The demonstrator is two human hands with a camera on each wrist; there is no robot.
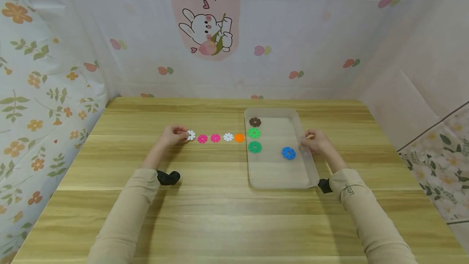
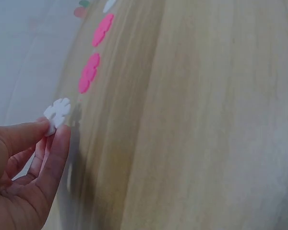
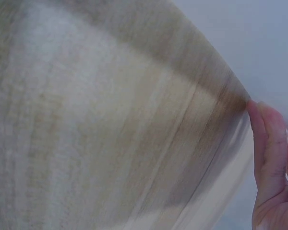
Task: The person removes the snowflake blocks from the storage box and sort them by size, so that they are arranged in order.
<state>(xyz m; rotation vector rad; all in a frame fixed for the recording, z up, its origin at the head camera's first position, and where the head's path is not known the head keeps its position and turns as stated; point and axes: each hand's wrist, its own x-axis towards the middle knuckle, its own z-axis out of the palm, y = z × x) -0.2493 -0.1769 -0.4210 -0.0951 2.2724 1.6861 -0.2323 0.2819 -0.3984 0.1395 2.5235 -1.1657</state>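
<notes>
At the left end of a row of notched plastic discs, my left hand (image 1: 175,135) pinches a white snowflake disc (image 2: 58,114) between thumb and fingertips. To its right lie a pink disc (image 1: 202,139), another pink disc (image 1: 215,138), a white disc (image 1: 228,137) and an orange disc (image 1: 239,137). My right hand (image 1: 316,141) grips the right wall of a translucent plastic tray (image 1: 272,182); its fingertips are partly hidden. Inside the tray are a brown disc (image 1: 255,122), a light green disc (image 1: 254,133), a darker green disc (image 1: 255,147) and a blue disc (image 1: 288,153).
The wooden table (image 1: 205,223) carries everything. A patterned cloth (image 1: 146,44) hangs behind it, with more cloth at both sides. Black wrist-worn devices (image 1: 169,177) show below the hands, near the sleeve cuffs.
</notes>
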